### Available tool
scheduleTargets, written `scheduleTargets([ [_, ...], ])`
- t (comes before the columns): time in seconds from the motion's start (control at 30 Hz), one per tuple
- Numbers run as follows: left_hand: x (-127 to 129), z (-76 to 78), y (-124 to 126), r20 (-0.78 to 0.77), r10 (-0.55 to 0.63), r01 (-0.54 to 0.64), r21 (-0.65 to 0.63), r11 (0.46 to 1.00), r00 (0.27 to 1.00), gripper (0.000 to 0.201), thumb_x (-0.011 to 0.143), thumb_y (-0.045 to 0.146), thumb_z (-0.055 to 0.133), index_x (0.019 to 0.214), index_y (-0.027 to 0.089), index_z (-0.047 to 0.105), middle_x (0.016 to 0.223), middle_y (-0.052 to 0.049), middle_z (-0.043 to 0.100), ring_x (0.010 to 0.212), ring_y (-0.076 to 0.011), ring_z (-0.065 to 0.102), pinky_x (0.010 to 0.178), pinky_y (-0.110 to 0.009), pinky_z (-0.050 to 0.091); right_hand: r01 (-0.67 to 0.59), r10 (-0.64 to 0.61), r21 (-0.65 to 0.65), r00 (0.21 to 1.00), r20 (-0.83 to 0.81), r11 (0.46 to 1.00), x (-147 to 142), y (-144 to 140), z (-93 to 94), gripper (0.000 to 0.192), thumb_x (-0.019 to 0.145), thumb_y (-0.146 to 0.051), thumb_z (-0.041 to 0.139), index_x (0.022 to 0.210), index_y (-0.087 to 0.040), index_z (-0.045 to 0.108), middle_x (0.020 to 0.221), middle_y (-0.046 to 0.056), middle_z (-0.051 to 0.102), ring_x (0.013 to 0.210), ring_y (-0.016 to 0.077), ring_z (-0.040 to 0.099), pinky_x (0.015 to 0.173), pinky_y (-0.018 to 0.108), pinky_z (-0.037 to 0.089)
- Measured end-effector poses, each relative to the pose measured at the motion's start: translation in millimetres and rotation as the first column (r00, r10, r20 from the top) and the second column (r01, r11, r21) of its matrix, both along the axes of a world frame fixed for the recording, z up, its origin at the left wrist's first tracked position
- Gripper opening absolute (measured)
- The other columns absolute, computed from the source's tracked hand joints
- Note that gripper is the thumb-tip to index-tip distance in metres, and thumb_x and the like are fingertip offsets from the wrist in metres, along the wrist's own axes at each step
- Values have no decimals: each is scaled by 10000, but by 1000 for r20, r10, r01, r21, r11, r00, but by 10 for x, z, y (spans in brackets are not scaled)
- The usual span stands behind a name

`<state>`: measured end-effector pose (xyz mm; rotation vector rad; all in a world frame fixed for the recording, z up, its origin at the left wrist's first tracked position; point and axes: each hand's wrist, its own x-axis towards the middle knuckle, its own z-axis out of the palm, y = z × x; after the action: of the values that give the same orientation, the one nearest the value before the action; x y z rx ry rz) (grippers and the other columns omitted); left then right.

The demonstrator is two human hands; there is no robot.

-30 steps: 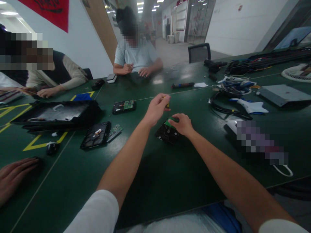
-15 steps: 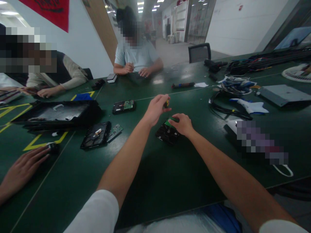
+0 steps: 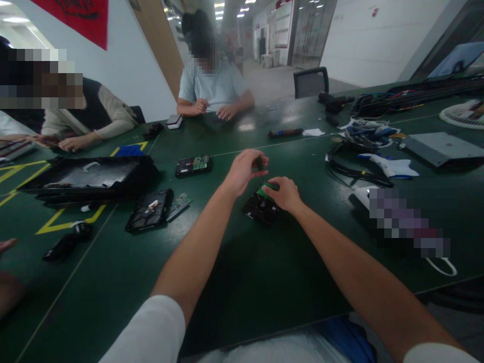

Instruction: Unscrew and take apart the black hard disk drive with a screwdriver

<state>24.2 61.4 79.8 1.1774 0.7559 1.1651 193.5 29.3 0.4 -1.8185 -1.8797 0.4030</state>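
Note:
A black hard drive (image 3: 260, 207) with a green circuit board lies on the dark green table (image 3: 264, 272) in front of me. My right hand (image 3: 284, 194) rests on its far edge, fingers pinching the green board. Just above and to the left, my left hand (image 3: 244, 170) is closed around the handle of a small screwdriver (image 3: 259, 162), whose tip points down toward the drive.
Two more hard drives (image 3: 150, 209) (image 3: 192, 166) and a loose board lie to the left, beside a black open case (image 3: 85, 177). Cables (image 3: 351, 169), a white tool and a grey box sit on the right. Two people sit across the table; another person's hand (image 3: 7, 282) shows at the left edge.
My left hand turned slightly around the screwdriver. The other person's hand at the left edge reached toward a dark object, then drew back, and the object now lies nearer the front.

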Motion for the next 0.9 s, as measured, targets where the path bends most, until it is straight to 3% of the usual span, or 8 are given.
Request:
scheduleTargets([
  [0.33, 16, 1, -33, -49, -40, 39, -25, 999, 998, 344, 984, 529, 683, 950, 188, 658, 966, -86, 721, 935, -199, 698, 851, -380, 641, 39, -39, 6, 999, -12, 999, -10, 0, -9, 368, 983, -529, 717, 1234, -273, 796, 1299, 85, 773, 1195, 315, 690, 979, 446, 538],
  [0.57, 1, 7, -39, -51, -43, 42, -17, 999, 998, 298, 951, 462, 744, 985, 188, 631, 964, -82, 721, 931, -204, 707, 839, -397, 642, 29, -29, 14, 1000, 7, 999, -13, -9, -7, 367, 998, -525, 697, 1231, -256, 789, 1293, 86, 775, 1172, 307, 698, 976, 450, 537],
  [0.73, -17, 54, -61, -121, -50, 54, 24, 998, 991, 231, 920, 401, 720, 882, 177, 675, 970, -87, 709, 922, -204, 689, 767, -344, 632, 12, -12, 21, 1000, 7, 1000, -4, -4, -3, 321, 993, -515, 710, 1181, -272, 803, 1254, 66, 792, 1149, 299, 708, 951, 433, 541],
  [0.9, -30, 38, -34, -114, -67, 69, 12, 998, 991, 260, 922, 430, 677, 848, 182, 699, 983, -103, 714, 933, -221, 682, 770, -362, 640, 9, -10, 13, 1000, 11, 1000, -7, -11, 17, 335, 993, -517, 710, 1195, -268, 806, 1260, 73, 793, 1140, 301, 710, 932, 425, 535],
])
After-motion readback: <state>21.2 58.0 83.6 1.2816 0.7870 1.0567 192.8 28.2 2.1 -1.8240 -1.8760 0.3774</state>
